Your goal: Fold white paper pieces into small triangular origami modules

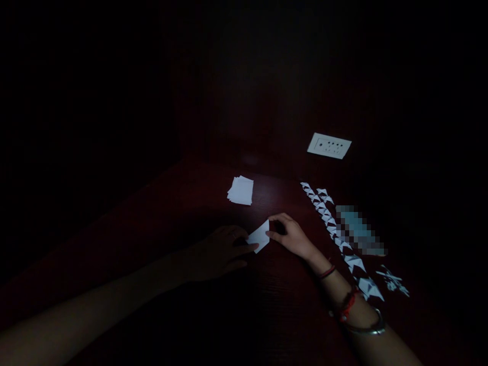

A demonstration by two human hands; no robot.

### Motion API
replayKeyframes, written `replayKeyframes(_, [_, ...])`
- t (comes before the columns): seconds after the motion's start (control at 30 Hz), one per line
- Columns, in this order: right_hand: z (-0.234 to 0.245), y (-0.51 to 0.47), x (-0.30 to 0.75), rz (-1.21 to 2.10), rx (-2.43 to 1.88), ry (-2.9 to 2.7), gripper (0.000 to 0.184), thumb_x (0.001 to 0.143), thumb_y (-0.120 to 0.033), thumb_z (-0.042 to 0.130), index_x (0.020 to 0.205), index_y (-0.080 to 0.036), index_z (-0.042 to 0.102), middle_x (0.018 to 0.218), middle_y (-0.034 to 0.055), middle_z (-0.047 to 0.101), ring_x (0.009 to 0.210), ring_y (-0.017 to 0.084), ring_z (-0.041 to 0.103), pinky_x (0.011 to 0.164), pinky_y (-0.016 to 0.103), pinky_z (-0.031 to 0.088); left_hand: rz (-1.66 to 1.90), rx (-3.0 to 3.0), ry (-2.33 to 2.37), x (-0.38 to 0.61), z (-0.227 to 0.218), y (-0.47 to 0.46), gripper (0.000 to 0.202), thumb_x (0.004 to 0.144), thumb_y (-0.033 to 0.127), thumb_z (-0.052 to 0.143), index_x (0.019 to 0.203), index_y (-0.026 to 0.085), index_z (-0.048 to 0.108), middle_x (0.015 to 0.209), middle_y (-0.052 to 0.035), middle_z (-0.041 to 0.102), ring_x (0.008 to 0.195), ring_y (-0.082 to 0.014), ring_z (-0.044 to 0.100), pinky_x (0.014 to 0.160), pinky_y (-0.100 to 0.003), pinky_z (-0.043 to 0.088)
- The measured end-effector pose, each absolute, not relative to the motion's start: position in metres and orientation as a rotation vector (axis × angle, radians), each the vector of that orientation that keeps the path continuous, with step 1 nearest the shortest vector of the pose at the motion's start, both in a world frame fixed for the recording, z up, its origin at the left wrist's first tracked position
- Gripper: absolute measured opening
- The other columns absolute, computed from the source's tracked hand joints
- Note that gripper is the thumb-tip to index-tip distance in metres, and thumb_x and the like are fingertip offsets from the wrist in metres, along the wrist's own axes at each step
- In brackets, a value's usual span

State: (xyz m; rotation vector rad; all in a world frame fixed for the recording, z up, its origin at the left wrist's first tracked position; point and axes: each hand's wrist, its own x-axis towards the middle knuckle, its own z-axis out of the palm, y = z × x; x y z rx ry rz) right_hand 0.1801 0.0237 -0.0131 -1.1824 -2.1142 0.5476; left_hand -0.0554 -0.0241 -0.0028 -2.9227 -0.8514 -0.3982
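A small white sheet of paper (261, 237), apparently folded, lies at a slant between my two hands, low over the dark red table. My right hand (292, 236) pinches its right edge, the thumb near the middle of that side and the fingers at the upper corner. From the left, my left hand (226, 249), dim in shadow, holds the sheet's left side, with one finger stretched along the lower edge. Beyond the hands sits a loose stack of white paper sheets (241, 190).
A long row of folded white paper pieces (327, 216) runs along the right, beside my right forearm. Past it lie a blurred-out bluish object (360, 229) and thin white paper scraps (394, 280). A white socket plate (329, 146) is at the back right. Surroundings are very dark.
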Motion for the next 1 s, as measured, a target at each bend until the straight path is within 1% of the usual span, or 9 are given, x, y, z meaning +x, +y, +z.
replayKeyframes(0.07, [-0.014, 0.023, 0.177, 0.729, -1.114, -1.948, 0.026, 0.069, -0.022, 0.060, 0.094, -0.016, 0.053, 0.088, 0.0036, 0.057, 0.082, 0.014, 0.053, 0.079, 0.031, 0.043, -0.403, -2.929, -0.849, -0.055, -0.003, -0.024, 0.039, 0.087, 0.037, 0.041, 0.126, 0.028, 0.038, 0.117, -0.0080, 0.043, 0.106, -0.0236, 0.038, 0.088, -0.039, 0.033])
replayKeyframes(0.17, [-0.014, 0.020, 0.171, 0.961, -1.042, -1.762, 0.035, 0.067, -0.018, 0.061, 0.100, -0.015, 0.051, 0.079, 0.0017, 0.058, 0.073, 0.012, 0.056, 0.074, 0.029, 0.046, -0.419, -2.938, -0.851, -0.055, -0.005, -0.022, 0.040, 0.087, 0.037, 0.041, 0.125, 0.027, 0.038, 0.115, -0.0079, 0.044, 0.104, -0.0238, 0.039, 0.086, -0.039, 0.033])
replayKeyframes(0.23, [-0.013, 0.016, 0.167, 1.036, -1.038, -1.717, 0.038, 0.065, -0.017, 0.061, 0.102, -0.014, 0.053, 0.078, 0.0025, 0.060, 0.073, 0.013, 0.057, 0.074, 0.030, 0.047, -0.435, -2.934, -0.850, -0.055, -0.007, -0.022, 0.040, 0.087, 0.037, 0.041, 0.125, 0.027, 0.038, 0.114, -0.0079, 0.044, 0.104, -0.0239, 0.039, 0.086, -0.039, 0.033])
replayKeyframes(0.33, [-0.010, 0.009, 0.165, 1.080, -1.053, -1.727, 0.029, 0.066, -0.018, 0.060, 0.095, -0.015, 0.060, 0.086, 0.0054, 0.061, 0.075, 0.014, 0.058, 0.075, 0.032, 0.048, -0.475, -2.916, -0.841, -0.055, -0.010, -0.022, 0.040, 0.087, 0.037, 0.041, 0.125, 0.027, 0.037, 0.114, -0.0082, 0.044, 0.103, -0.0237, 0.040, 0.086, -0.038, 0.033])
replayKeyframes(0.47, [-0.007, 0.002, 0.165, 1.017, -1.046, -1.798, 0.017, 0.067, -0.018, 0.061, 0.082, -0.017, 0.067, 0.104, 0.0072, 0.054, 0.080, 0.014, 0.057, 0.075, 0.031, 0.048, -0.512, -2.866, -0.865, -0.055, -0.016, -0.025, 0.039, 0.089, 0.036, 0.037, 0.125, 0.022, 0.038, 0.116, -0.0094, 0.045, 0.105, -0.0240, 0.041, 0.087, -0.038, 0.033])
replayKeyframes(0.6, [-0.009, 0.003, 0.166, 0.980, -1.052, -1.838, 0.014, 0.068, -0.018, 0.062, 0.081, -0.018, 0.068, 0.101, 0.0067, 0.053, 0.089, 0.016, 0.055, 0.076, 0.030, 0.048, -0.504, -2.820, -0.897, -0.056, -0.022, -0.027, 0.039, 0.090, 0.034, 0.034, 0.121, 0.012, 0.039, 0.123, -0.0125, 0.043, 0.114, -0.0250, 0.036, 0.093, -0.039, 0.027])
replayKeyframes(0.77, [-0.010, 0.007, 0.166, 0.861, -1.051, -1.912, 0.014, 0.070, -0.020, 0.063, 0.082, -0.020, 0.069, 0.098, 0.0059, 0.055, 0.089, 0.016, 0.055, 0.076, 0.031, 0.047, -0.464, -2.821, -0.909, -0.056, -0.020, -0.028, 0.035, 0.088, 0.035, 0.038, 0.116, 0.017, 0.045, 0.123, -0.0107, 0.043, 0.113, -0.0264, 0.037, 0.090, -0.041, 0.031])
replayKeyframes(0.87, [-0.008, 0.006, 0.164, 0.719, -1.034, -2.026, 0.014, 0.072, -0.021, 0.062, 0.085, -0.022, 0.068, 0.095, 0.0044, 0.057, 0.088, 0.015, 0.055, 0.077, 0.030, 0.046, -0.496, -2.825, -0.939, -0.055, -0.016, -0.029, 0.035, 0.086, 0.034, 0.042, 0.117, 0.018, 0.045, 0.122, -0.0114, 0.041, 0.110, -0.0268, 0.039, 0.088, -0.041, 0.033])
replayKeyframes(1.0, [-0.005, 0.001, 0.161, 0.617, -1.000, -2.159, 0.016, 0.075, -0.021, 0.058, 0.088, -0.023, 0.067, 0.090, 0.0034, 0.059, 0.083, 0.014, 0.056, 0.074, 0.027, 0.047, -0.509, -2.835, -0.946, -0.056, -0.011, -0.029, 0.034, 0.084, 0.034, 0.045, 0.115, 0.019, 0.048, 0.116, -0.0116, 0.043, 0.106, -0.0276, 0.040, 0.087, -0.042, 0.035])
